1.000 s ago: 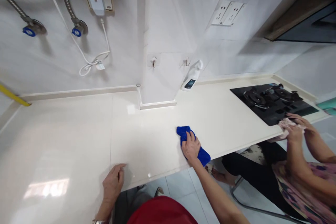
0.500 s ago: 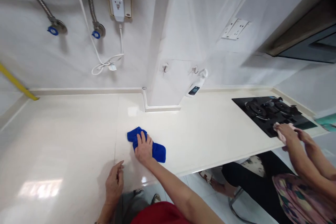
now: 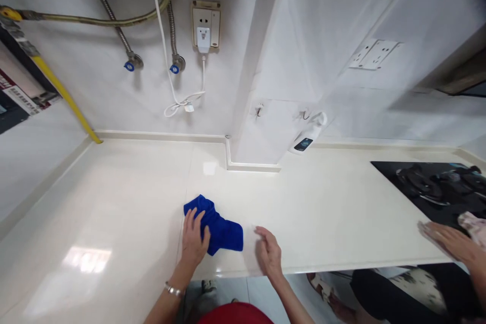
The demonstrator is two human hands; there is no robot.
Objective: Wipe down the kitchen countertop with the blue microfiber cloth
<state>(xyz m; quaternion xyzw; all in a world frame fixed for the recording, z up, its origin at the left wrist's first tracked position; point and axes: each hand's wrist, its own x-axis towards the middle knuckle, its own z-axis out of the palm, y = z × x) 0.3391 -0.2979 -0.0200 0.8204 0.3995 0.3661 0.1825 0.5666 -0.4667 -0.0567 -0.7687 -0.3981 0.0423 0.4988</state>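
Note:
A crumpled blue cloth (image 3: 228,235) lies on the pale countertop (image 3: 326,207) in front of me. My left hand (image 3: 194,240) rests on the left part of it, palm down, with fingers spread and the thumb apart. I cannot see a grip around the fabric. To the right of the cloth, apart from it, my right hand (image 3: 270,252) hovers at the counter's front edge. Its index finger points left and the other fingers curl loosely, with nothing visible in them.
A black gas hob (image 3: 425,187) is set in the counter at the right. Beside it another person's hand (image 3: 448,240) touches the surface near a pale pink cloth (image 3: 473,225). A wall pillar (image 3: 258,142) juts out at the back. A yellow pipe (image 3: 70,98) descends at the left.
My right hand has left the blue cloth and moved right. My left hand has come onto the cloth's left part. The view has shifted left, and the other person's hand has moved off the pink cloth.

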